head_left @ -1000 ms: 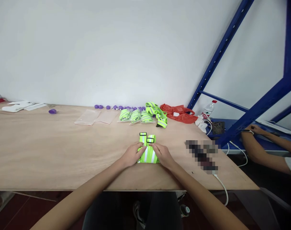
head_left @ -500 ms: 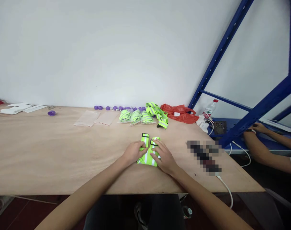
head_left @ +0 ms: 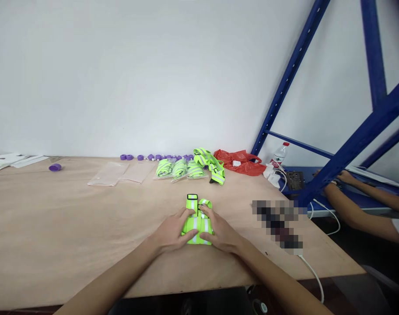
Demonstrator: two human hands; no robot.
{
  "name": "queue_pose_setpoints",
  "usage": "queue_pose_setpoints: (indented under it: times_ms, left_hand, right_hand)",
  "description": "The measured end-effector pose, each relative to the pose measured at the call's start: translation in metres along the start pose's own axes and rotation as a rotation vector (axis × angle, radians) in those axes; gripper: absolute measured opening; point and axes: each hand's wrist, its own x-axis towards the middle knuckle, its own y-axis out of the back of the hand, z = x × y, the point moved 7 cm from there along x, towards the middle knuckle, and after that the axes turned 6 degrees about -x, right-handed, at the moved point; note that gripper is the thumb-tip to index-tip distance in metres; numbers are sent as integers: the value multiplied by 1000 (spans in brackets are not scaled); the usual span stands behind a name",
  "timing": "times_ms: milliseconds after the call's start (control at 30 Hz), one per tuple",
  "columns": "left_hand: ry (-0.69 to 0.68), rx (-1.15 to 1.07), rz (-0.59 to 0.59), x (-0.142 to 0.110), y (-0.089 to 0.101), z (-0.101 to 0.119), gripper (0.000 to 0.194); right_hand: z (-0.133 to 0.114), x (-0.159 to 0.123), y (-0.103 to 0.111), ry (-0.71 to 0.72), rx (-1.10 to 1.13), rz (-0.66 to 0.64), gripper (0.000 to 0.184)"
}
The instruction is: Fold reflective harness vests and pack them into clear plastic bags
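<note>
A folded neon-yellow reflective strap [head_left: 205, 225] with pale silvery stripes and black buckles lies on the table in front of me. My left hand [head_left: 175, 229] grips its left edge, thumb on the near part and fingertips higher up. On the opposite side, my right hand [head_left: 221, 229] holds the right edge, with its index finger at a raised loop by a buckle. One black buckle [head_left: 192, 197] shows at the top left of the bundle. The undersides of the fingers are hidden.
Behind lie bagged reflective straps [head_left: 179, 169], a loose reflective strap [head_left: 215, 168], clear plastic bags [head_left: 108, 174], several purple pieces [head_left: 140, 157] and a red bag [head_left: 252, 166]. At right are a bottle [head_left: 280, 154], a blue frame [head_left: 353, 144] and another person's arm [head_left: 353, 210].
The strap bundle sits lower in the view, its right buckled end now curled into a loop. Both thumbs have come down onto its near part. My view has shifted slightly.
</note>
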Motion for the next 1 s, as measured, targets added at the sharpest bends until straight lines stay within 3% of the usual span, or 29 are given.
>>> queue_pose_setpoints:
  times_ms: [100,267,433,567,633,833,900,1000]
  left_hand:
    - [-8,19,66,9,-4,-4,30]
    - [62,-77,184,21,-6,-7,36]
    - [-6,-95,78,4,-6,7,33]
    - [-110,-28,-19,-10,-9,16,57]
    - [-107,-9,-24,-10,-10,15,56]
    - [-86,4,13,-3,-10,9,42]
    - [-94,24,34,-4,-9,7,44]
    - [-91,55,40,-4,-9,2,50]
  right_hand:
    - [-3,1,1,22,-12,11,68]
    - [-5,3,1,-1,-18,68,54]
    - [-8,0,1,-16,-12,62,54]
    - [-10,-1,1,6,-32,33,57]
    - [-12,0,1,13,-36,44,56]
    - [-16,-11,14,-14,-139,261,44]
    - [-16,-16,12,18,-145,179,48]
    - [-13,-23,10,82,-114,-13,79]
